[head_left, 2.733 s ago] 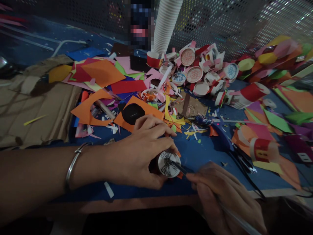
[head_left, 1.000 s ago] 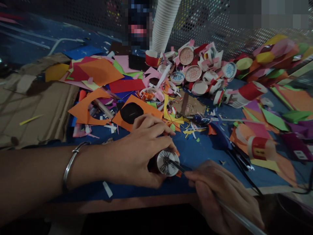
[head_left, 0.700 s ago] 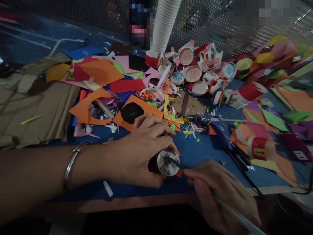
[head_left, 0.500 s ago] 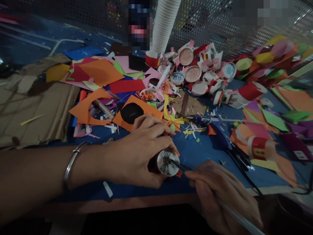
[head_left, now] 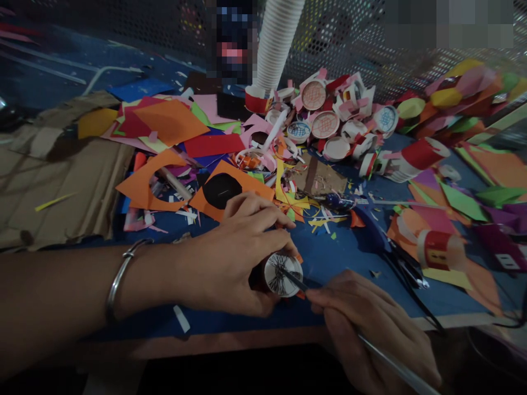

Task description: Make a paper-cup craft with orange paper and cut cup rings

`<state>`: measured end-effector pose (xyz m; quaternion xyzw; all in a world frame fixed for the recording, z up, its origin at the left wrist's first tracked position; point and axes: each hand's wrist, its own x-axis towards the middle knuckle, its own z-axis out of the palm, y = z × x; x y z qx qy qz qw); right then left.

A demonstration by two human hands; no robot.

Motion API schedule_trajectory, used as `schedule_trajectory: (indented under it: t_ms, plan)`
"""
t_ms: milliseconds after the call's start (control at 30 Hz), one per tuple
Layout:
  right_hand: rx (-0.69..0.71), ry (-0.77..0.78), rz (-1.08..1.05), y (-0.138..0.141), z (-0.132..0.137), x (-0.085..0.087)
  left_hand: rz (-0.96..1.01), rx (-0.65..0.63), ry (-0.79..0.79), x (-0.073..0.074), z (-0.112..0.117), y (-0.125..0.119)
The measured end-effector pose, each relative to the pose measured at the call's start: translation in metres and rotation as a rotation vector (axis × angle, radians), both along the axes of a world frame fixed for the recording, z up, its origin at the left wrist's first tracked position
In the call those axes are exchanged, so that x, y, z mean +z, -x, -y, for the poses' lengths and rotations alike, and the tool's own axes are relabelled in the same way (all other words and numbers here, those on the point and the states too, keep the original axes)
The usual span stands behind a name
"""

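Note:
My left hand [head_left: 230,258] is wrapped round a small paper cup [head_left: 282,274] lying on its side near the table's front edge. The cup's white round base faces me and bears black scribbled lines. A silver bangle [head_left: 120,277] sits on my left wrist. My right hand [head_left: 370,329] pinches a thin pen [head_left: 382,359], and the pen's tip touches the cup's base.
Cut coloured paper [head_left: 173,123] litters the blue table [head_left: 341,255]. Several decorated cup pieces [head_left: 329,123] are heaped at the back beside a tall stack of white cups [head_left: 278,41]. Cardboard [head_left: 49,181] lies at the left. Black scissors [head_left: 405,269] and a red-banded cup [head_left: 438,247] lie at the right.
The pen tip has shifted slightly across the cup's base, and my right hand has moved a little with it. My left hand still holds the cup in place.

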<state>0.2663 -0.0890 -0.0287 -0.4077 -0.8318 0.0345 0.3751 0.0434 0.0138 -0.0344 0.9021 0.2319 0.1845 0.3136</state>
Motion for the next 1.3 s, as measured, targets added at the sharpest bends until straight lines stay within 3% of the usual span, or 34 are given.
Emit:
schedule_trajectory:
  t_ms: [400, 800, 1300]
  plan:
    - [0.068, 0.039, -0.004, -0.0001, -0.0022, -0.0022, 0.018, 0.002, -0.008, -0.001, 0.0006, 0.0001]
    - [-0.015, 0.041, -0.01, -0.0019, -0.0006, 0.0035, -0.002, 0.002, 0.001, -0.0004, 0.0008, 0.001]
    - [-0.019, 0.07, -0.031, -0.0017, 0.0001, 0.0032, 0.012, 0.0, -0.001, 0.0001, 0.0001, 0.0006]
